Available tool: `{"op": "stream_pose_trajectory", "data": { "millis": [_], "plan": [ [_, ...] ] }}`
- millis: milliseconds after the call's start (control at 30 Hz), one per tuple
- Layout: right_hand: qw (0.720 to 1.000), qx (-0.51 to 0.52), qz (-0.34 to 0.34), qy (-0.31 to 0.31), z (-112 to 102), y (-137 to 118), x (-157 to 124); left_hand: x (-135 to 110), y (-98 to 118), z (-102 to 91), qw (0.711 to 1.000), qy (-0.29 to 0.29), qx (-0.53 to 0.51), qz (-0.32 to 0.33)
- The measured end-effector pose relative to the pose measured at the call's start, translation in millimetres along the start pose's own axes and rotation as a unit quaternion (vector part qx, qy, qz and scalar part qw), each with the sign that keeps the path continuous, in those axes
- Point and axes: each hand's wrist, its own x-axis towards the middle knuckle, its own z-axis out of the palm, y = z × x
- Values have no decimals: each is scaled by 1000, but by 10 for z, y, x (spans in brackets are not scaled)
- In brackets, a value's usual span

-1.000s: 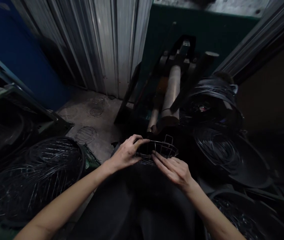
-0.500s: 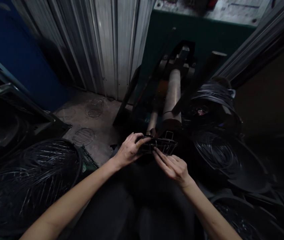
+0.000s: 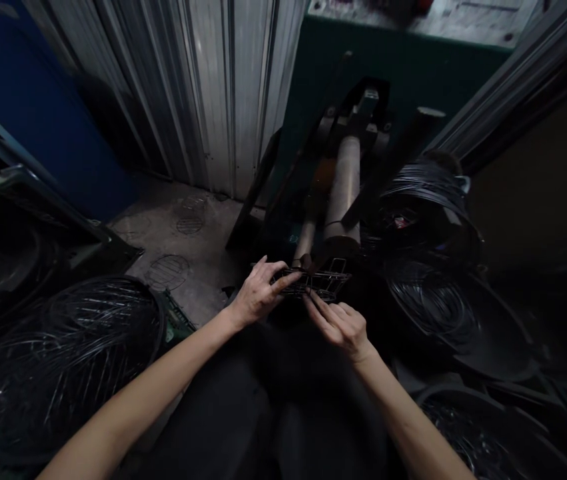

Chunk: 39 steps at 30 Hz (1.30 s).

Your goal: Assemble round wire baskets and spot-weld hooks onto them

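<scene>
Just below centre of the frame, the left hand (image 3: 257, 295) is closed on a wire basket (image 3: 327, 283), which sits beneath a metal cylinder (image 3: 344, 187). The right hand (image 3: 340, 325), fingers extended, touches the basket's near side; whether it grips is unclear.

Past the wire frame (image 3: 328, 283), a big bar (image 3: 344, 183) blocks; dim floor (image 3: 200, 260) by the tub's (image 3: 162, 313) right edge seems open.
</scene>
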Motion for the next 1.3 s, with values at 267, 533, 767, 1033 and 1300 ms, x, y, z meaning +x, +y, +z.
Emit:
{"op": "stream_pose_trajectory", "data": {
  "millis": [267, 533, 767, 1033, 1300],
  "plan": [
    [1000, -16, 0, 1, -10, -19, 8, 3, -13, -30, 1000, -2, 1, 3],
    [989, 38, 87, -116, -27, -104, 23, -86, -75, 35, 996, 30, -83, -12],
    [877, 36, 476, -44, -762, -220, -1081, -367, -333, 194, 976, 64, -151, -146],
    [507, 86, 660, -547, -1320, -991, -2892, -338, -223, 56, 960, 77, -207, -172],
    [427, 14, 769, -475, -1509, -1159, -2933, -416, 242, -196, 961, 29, -234, -145]
  ]
}}
